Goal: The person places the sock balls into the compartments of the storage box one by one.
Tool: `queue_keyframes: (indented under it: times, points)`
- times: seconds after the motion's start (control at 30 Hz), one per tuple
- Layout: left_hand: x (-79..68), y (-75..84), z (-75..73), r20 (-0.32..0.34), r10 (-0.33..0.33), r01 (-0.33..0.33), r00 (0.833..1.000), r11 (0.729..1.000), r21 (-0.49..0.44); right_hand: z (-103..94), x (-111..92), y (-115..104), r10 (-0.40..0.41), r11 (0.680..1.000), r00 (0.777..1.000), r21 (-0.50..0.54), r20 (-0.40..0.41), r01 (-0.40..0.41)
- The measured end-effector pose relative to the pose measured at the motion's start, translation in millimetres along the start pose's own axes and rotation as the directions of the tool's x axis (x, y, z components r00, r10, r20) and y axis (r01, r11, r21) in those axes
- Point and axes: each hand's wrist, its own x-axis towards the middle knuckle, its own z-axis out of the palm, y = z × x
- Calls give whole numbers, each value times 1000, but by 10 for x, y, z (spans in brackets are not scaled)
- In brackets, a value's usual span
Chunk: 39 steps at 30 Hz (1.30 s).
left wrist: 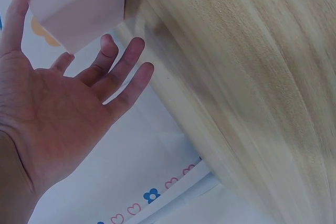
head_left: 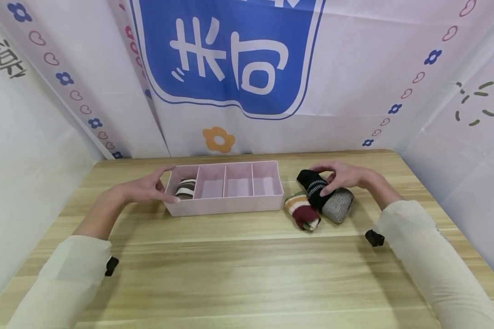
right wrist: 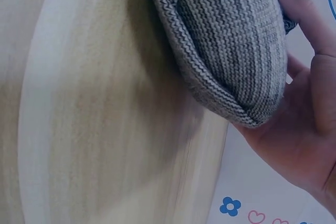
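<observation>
A person's left hand [head_left: 146, 187] pinches the left end of a pink box [head_left: 226, 208] between thumb and forefinger on a wooden table [head_left: 230, 278], while the right hand [head_left: 340, 175] grips a black knitted roll [head_left: 312, 178] to the box's right. Only the head view shows the box's four compartments, one brown-and-white roll [head_left: 186, 188] in the leftmost; the left wrist view alone reveals three fingers [left wrist: 123, 74] spread clear of the box. The right wrist view brings out the ribbed knit and folded edge of a gray roll [right wrist: 231, 45]. The black roll lies between right thumb and fingers, the gray one on its near right side, a maroon striped one on its near left. Four rolls are visible: three beside the box, one inside.
</observation>
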Motion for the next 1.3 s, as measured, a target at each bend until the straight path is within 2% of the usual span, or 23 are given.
queue_keyframes:
  times: [0.17,0.33,0.7,0.97,1.1,1.3]
  points:
    - [-10,24,-8,1,-3,3,1000,1000,-7,29,10,22,4,1000,998,-4,-59,-5]
    - [-21,25,-5,7,-4,4,1000,1000,-18,62,14,57,-37,999,992,-17,-117,35]
    - [-26,11,24,-5,9,-10,1000,999,-47,91,10,98,-78,997,983,-22,-169,75]
    - [-34,-17,54,-41,35,-37,999,999,-39,87,-28,88,-110,993,968,-62,-225,99]
    - [-39,-32,64,-62,51,-52,997,999,-14,84,-40,59,-116,993,959,-44,-259,108]
    - [-39,-63,89,-96,86,-84,992,996,24,97,-48,-92,-174,985,935,-44,-308,169]
